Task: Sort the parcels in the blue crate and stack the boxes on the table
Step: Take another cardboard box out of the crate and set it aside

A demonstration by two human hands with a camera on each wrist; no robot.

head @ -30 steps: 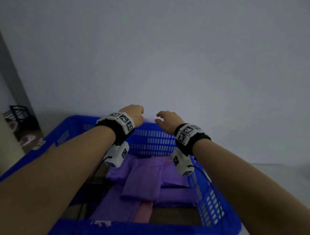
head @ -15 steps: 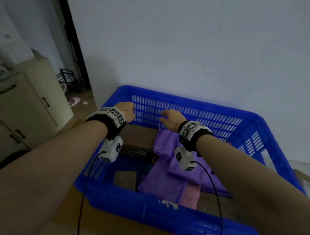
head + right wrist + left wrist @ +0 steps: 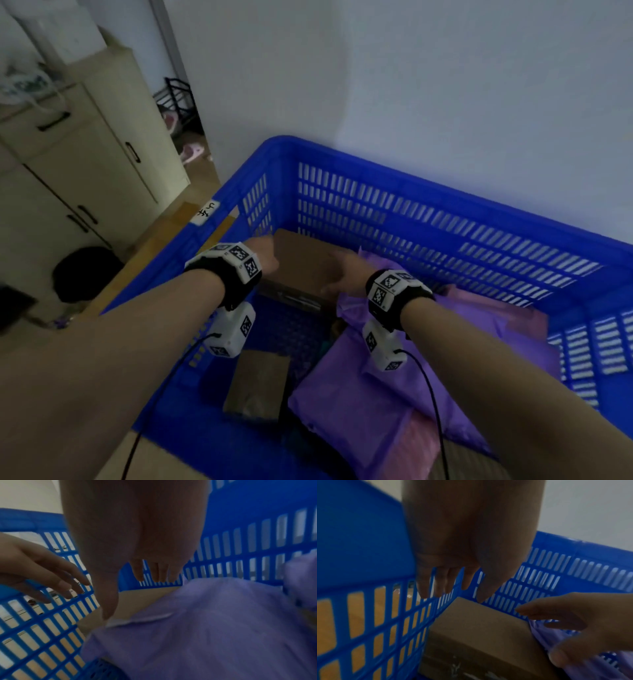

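Blue crate (image 3: 411, 205): slotted plastic walls, standing against a pale wall, holding mixed parcels. Contents noted: one cardboard box (image 3: 301, 263) set in the far left corner, its sides close against two crate walls; a second, smaller brown box (image 3: 260, 383) lying lower down toward the near side; purple mailer bags (image 3: 394, 394) heaped over the right half, one lapping the right edge of the corner box; a pink padded mailer (image 3: 421, 445) tucked under the purple ones at the near edge. Left hand (image 3: 265, 257): over the left end of the corner box, fingers extended and slightly apart, holding nothing; the left wrist view showed the fingertips (image 3: 436, 588) just above the box's far corner, contact not determinable. Right hand (image 3: 346, 274): at the right end of the same box, fingers spread and loose, empty, beside the purple bag's torn edge. Step in hand, by judgement: the reach for the first box, sorting barely begun, no box yet seen on any tabletop. Next move would likely call for both hands to settle on opposite ends of the corner box, the overlapping purple bag to be nudged aside, and the box to be lifted straight up clear of the tight corner.
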